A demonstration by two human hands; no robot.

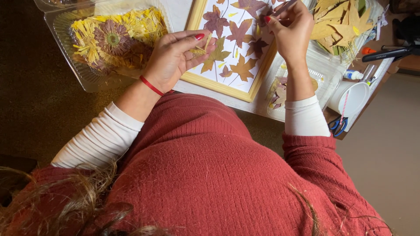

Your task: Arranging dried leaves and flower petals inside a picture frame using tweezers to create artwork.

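Left hand (173,59) pinches small yellow dried petals (199,50); right hand (291,28) grips thin stick (284,8), upper centre. Advice: place petals lightly between pressed maroon leaves (238,32) in pale wooden frame (218,85); avoid crushing.

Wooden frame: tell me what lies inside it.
Inside the wooden frame pressed maple-like leaves, purple, brown and olive, lie on a white backing with small yellow petal bits. The left hand and right hand cover parts of it; its top runs out of view.
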